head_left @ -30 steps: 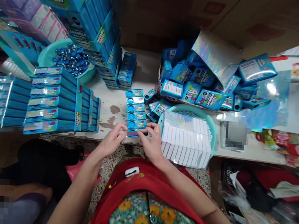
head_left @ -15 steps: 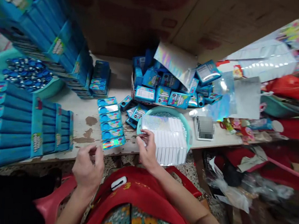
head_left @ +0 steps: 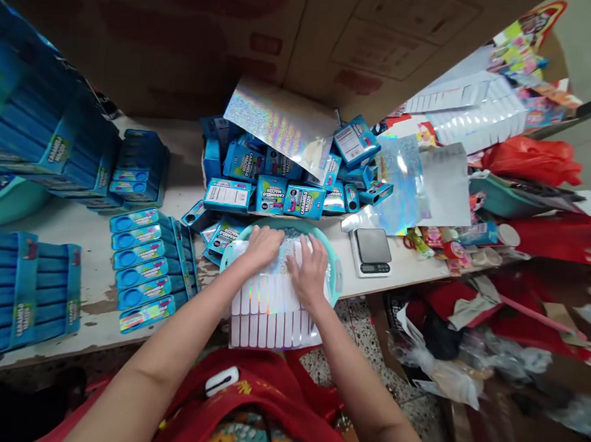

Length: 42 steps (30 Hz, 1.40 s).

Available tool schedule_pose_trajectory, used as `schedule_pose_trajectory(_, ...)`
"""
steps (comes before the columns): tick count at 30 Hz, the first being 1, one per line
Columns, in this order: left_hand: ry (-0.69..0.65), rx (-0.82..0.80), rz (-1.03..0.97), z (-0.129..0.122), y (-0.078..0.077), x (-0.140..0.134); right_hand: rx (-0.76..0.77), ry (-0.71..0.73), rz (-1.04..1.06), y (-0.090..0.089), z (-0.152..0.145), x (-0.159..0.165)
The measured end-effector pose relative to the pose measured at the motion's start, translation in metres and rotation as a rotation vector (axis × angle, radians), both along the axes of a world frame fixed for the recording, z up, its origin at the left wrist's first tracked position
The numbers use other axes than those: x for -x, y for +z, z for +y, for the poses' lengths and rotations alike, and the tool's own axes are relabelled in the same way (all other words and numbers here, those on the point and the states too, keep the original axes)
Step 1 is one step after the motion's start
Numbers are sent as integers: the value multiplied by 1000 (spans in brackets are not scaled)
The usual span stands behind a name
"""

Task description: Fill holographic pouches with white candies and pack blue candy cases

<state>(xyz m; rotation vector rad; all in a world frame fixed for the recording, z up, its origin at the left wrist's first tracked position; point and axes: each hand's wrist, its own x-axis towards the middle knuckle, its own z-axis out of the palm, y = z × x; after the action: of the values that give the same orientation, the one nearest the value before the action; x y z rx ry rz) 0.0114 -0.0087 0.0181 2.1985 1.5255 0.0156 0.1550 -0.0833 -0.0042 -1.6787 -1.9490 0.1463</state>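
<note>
A sheet of narrow, shiny stickers [head_left: 269,329] lies over a turquoise basin [head_left: 338,280], its near part hanging past the table's front edge. My left hand [head_left: 264,247] has its bent fingers closed at the sheet's far left part; its fingertips are partly hidden. Beside it, my right hand [head_left: 310,272] rests on the sheet's right side with fingers spread. Small clear bits show in the basin. To the left stands a row of blue candy boxes [head_left: 143,260], the nearest bearing a shiny sticker on its end.
A carton [head_left: 226,203] full of blue boxes sits behind the basin, with a holographic sheet [head_left: 281,123] on top. Right of the basin is a small digital scale [head_left: 372,249]. Stacked blue boxes [head_left: 25,298] fill the left. A large cardboard box [head_left: 307,35] stands at the back.
My left hand has come from beside the blue box row onto the sticker sheet. My right hand has spread its fingers there. The view has shifted right, and the sheet lies straighter.
</note>
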Motion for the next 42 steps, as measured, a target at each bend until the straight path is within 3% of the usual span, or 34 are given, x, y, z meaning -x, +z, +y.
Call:
schedule_pose_trajectory(2,-3,-13,-14,-2,3,0,40,65,-93,-7,14,-5)
schedule_pose_trajectory(5,40,-16,-44,-2,3,-3,84,155,-152,-10,11,-11)
schedule_pose_trajectory(8,86,23,-88,0,-3,-6,89,190,-121,3,-8,-19)
schedule_pose_trajectory(11,124,50,-104,-1,-4,-4,90,192,-42,37,-23,-27)
schedule_pose_trajectory(13,172,23,-151,-7,5,1,106,147,14,67,-27,-29)
schedule_pose_trajectory(15,209,-7,-389,-20,23,10,129,101,78,98,-28,-25)
schedule_pose_trajectory(17,157,55,-779,-39,45,21,157,98,147,125,-29,-16)
schedule_pose_trajectory(19,70,205,-1085,-61,65,34,206,148,208,142,-31,-3)
schedule_pose_trajectory(21,85,332,-1192,-82,78,50,272,208,262,150,-34,14)
schedule_pose_trajectory(27,420,323,-1006,-141,86,136,605,279,506,134,-43,94)
schedule_pose_trajectory(32,782,117,-573,-192,90,212,898,393,539,115,-44,191)
schedule_pose_trajectory(36,919,56,-395,-202,81,241,840,465,401,107,-44,238)
schedule_pose_trajectory(42,895,44,-288,-194,65,246,726,415,186,99,-47,248)
